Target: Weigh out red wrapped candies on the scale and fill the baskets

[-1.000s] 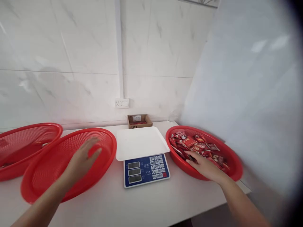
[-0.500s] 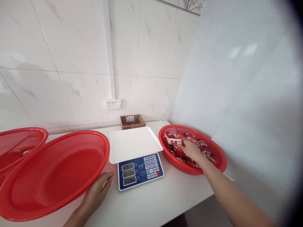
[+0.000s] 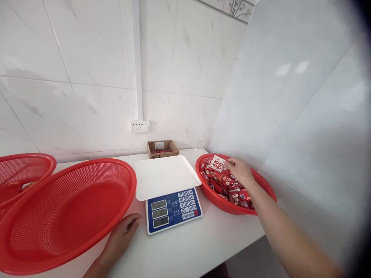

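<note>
At the right, my right hand (image 3: 241,170) pinches a white packet with red characters (image 3: 218,163) over the round red basket (image 3: 262,186). Many small red wrapped packets (image 3: 223,181) fill that basket. My left hand (image 3: 123,233) rests on the table with its fingers curled in and nothing visible in them. It lies between the large red perforated basket (image 3: 131,181), whose inside shows bare, and the digital scale (image 3: 174,212). A white pan (image 3: 165,175) with nothing on it sits atop the scale; its display figures are hard to read.
Another red basket (image 3: 43,159) stands at the far left with some items inside. A small cardboard box (image 3: 163,154) holding red things is behind the scale. A clear plastic object (image 3: 200,143) stands by the tiled wall, below and right of a socket (image 3: 140,126).
My right hand has lifted slightly and shifted right and back, now with the white packet raised in its fingers. The packets in the basket lie differently. My left hand stays by the scale.
</note>
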Demonstrator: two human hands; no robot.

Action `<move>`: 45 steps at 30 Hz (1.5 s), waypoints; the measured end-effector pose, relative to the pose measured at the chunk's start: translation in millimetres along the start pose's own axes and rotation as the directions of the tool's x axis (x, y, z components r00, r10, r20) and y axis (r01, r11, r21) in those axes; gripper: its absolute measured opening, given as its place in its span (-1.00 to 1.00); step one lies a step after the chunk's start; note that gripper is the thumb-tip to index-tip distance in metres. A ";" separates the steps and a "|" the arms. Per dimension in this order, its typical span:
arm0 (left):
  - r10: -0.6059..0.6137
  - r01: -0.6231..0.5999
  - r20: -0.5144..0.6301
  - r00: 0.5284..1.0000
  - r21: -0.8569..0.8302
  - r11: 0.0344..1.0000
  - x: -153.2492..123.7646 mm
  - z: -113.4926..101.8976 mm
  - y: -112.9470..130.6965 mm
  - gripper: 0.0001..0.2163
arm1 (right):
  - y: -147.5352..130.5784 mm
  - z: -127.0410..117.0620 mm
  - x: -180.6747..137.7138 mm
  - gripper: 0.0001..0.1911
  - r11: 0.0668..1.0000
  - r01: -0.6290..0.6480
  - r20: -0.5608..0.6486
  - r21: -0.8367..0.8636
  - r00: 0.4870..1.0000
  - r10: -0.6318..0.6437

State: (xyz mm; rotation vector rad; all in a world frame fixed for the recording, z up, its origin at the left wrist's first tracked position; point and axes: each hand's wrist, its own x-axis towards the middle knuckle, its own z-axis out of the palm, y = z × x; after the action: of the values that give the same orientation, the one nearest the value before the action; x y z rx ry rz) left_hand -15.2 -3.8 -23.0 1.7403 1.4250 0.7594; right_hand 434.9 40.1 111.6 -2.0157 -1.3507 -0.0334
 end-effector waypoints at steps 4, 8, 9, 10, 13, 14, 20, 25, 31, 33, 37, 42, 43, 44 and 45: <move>-0.018 0.018 0.016 1.000 -0.015 1.000 -1.1 0.0 2.7 -0.72 | -38.8 15.0 -1.9 -0.72 0.977 0.038 0.046 0.209 0.998 -0.049; 0.007 -0.007 0.037 0.999 -0.005 1.000 -3.1 -1.3 7.4 -0.74 | -88.4 56.5 -13.3 -0.76 0.914 0.025 0.273 0.405 0.951 -0.148; 0.016 -0.016 0.034 0.999 -0.006 1.000 -3.7 -1.7 8.2 -0.74 | -100.0 69.3 -17.4 -0.78 0.905 0.008 0.342 0.424 0.924 -0.168; 0.026 -0.025 0.031 0.999 -0.008 1.000 -4.4 -1.9 8.8 -0.74 | -110.6 82.0 -21.4 -0.79 0.905 -0.011 0.404 0.425 0.897 -0.179; 0.044 -0.043 0.020 0.999 -0.015 0.999 -5.7 -1.5 8.1 -0.75 | -134.2 113.7 -29.4 -0.82 0.907 -0.026 0.462 0.420 0.866 -0.190; 0.046 -0.046 0.016 0.999 -0.018 0.999 -5.9 -1.1 7.3 -0.75 | -139.0 121.0 -30.1 -0.81 0.906 -0.024 0.451 0.423 0.873 -0.188; 0.051 -0.051 0.018 0.999 -0.027 0.998 -6.2 -0.5 5.3 -0.76 | -142.0 131.3 -26.5 -0.68 0.919 -0.007 0.440 0.395 0.879 -0.182; 0.049 -0.049 0.028 0.998 -0.002 0.999 -6.7 -1.8 8.2 -0.77 | -130.3 119.8 -26.3 -0.67 0.962 0.075 0.421 0.263 0.888 -0.185; 0.045 -0.046 0.034 0.998 0.015 0.999 -6.5 -1.3 8.5 -0.76 | -127.8 111.3 -24.1 -0.67 0.982 0.103 0.386 0.159 0.909 -0.157; 0.047 -0.047 0.037 0.998 0.016 0.999 -6.9 -1.7 9.5 -0.75 | -130.7 113.3 -24.4 -0.65 0.979 0.116 0.375 0.167 0.911 -0.172; 0.036 -0.036 0.034 0.999 0.015 0.999 -7.8 -2.4 11.9 -0.75 | -136.1 120.7 -27.1 -0.58 0.966 0.150 0.366 0.208 0.904 -0.220; 0.040 -0.041 0.023 0.999 0.023 0.999 -7.7 -1.8 10.9 -0.75 | -135.3 125.3 -37.4 -0.56 0.947 0.243 0.455 0.210 0.833 -0.314; 0.041 -0.042 0.024 0.999 0.025 0.999 -7.5 -1.6 10.2 -0.75 | -134.0 126.1 -40.8 -0.56 0.941 0.268 0.484 0.207 0.808 -0.337; 0.041 -0.042 0.025 0.999 0.027 0.999 -7.3 -1.4 9.6 -0.75 | -132.2 127.1 -44.5 -0.57 0.933 0.293 0.509 0.208 0.782 -0.359; 0.041 -0.041 0.026 0.999 0.028 0.999 -7.1 -1.3 8.9 -0.75 | -130.1 128.4 -48.3 -0.57 0.925 0.318 0.530 0.207 0.759 -0.379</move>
State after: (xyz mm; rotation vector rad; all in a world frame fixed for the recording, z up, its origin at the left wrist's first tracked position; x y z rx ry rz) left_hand -12.9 -11.5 -14.7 1.7997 1.3930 0.7391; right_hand 261.8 100.5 65.2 -1.7133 -2.0437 0.4945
